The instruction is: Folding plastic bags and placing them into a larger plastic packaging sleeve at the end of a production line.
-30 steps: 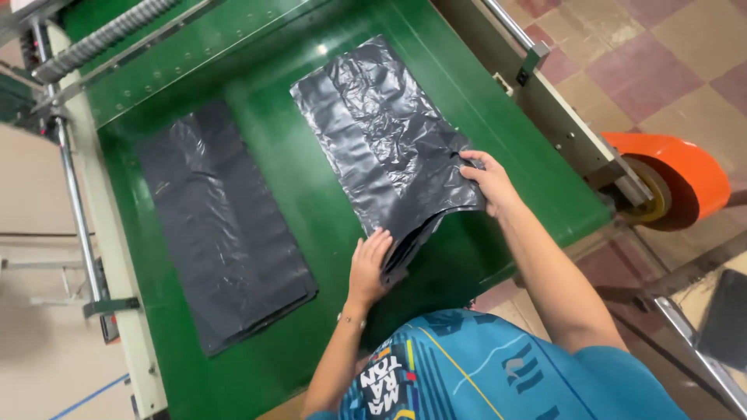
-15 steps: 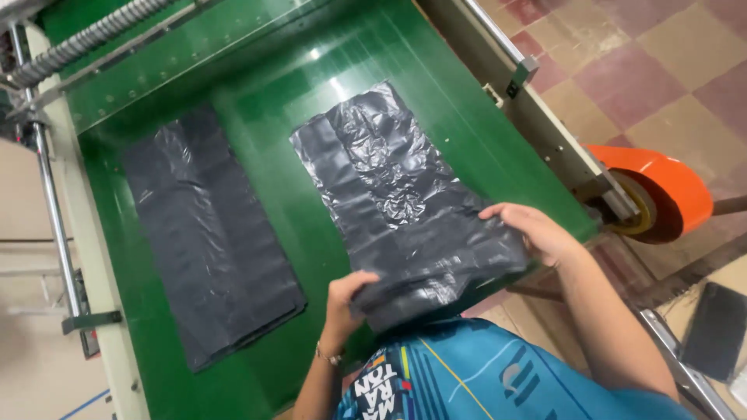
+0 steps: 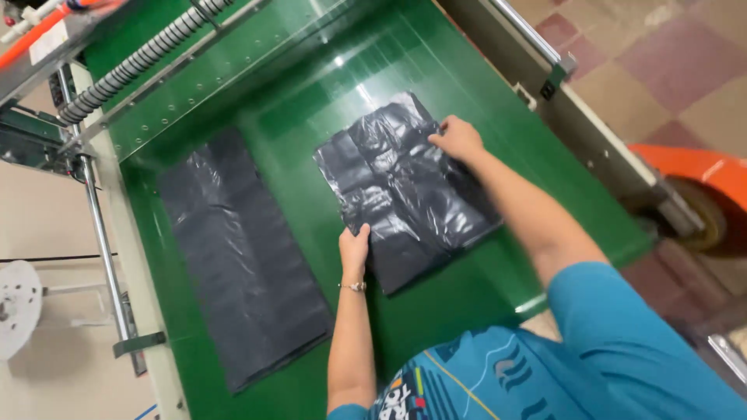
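Note:
A stack of black plastic bags point(image 3: 408, 190), folded over, lies on the green machine table point(image 3: 311, 93) at the centre right. My left hand point(image 3: 354, 247) presses flat on the stack's near left edge. My right hand point(image 3: 459, 138) rests on its far right corner, fingers on the plastic. A second, longer stack of black bags point(image 3: 241, 257) lies flat to the left, apart from both hands.
A ribbed roller point(image 3: 140, 58) and metal frame run along the table's far left. A steel rail point(image 3: 568, 117) borders the right side, with an orange wheel-like part point(image 3: 700, 187) beyond it. A white disc point(image 3: 17, 307) sits at the left.
The near end of the right-hand stack was lifted and folded over toward the far end. My right hand moved from the near edge up to the far corner; my left hand shifted to the left edge.

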